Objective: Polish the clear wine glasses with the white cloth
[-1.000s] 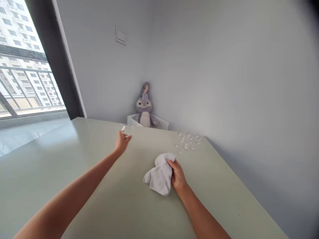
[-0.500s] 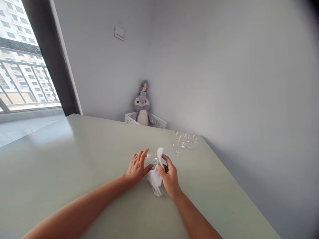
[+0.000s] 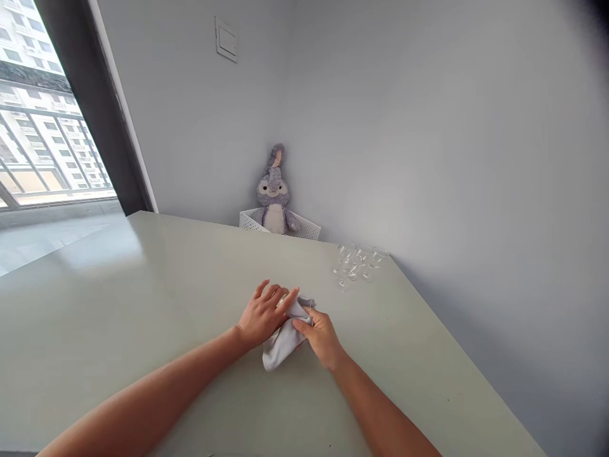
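My left hand (image 3: 264, 314) is curled around a clear drinking glass (image 3: 311, 304), which is tipped on its side with its mouth toward the right; most of it is hidden by fingers and cloth. A white cloth (image 3: 281, 346) is bunched at the glass, with one end hanging down toward me. My right hand (image 3: 321, 333) pinches this cloth at the glass's mouth, thumb on top. Its fingertips are covered, so how far they reach into the glass cannot be seen.
Several clear stemmed glasses (image 3: 353, 263) stand together at the far right corner of the pale table (image 3: 190, 285), close to the wall. Behind the far edge, a purple plush rabbit (image 3: 275, 203) sits in a white perforated basket (image 3: 307, 230). A window is at the left.
The cloth has moved from beside the rim to around and into the glass's mouth, its loose end swinging left. My right hand has come closer to the left. The view has shifted slightly.
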The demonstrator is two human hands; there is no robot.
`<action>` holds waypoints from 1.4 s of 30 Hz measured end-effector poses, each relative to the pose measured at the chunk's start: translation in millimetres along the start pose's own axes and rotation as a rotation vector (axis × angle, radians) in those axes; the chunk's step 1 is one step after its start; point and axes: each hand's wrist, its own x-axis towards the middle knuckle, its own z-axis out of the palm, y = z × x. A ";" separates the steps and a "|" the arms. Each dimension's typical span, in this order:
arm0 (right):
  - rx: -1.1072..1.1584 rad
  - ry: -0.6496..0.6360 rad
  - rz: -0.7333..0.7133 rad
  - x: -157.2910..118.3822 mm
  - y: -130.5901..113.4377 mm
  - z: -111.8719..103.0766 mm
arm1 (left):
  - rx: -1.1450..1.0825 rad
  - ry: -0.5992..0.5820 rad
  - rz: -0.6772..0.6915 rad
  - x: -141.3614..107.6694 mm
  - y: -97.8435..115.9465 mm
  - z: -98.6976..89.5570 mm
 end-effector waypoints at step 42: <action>0.237 -0.018 0.111 12.9 6.9 -25.4 | -0.144 -0.198 -0.149 0.8 -4.0 -5.4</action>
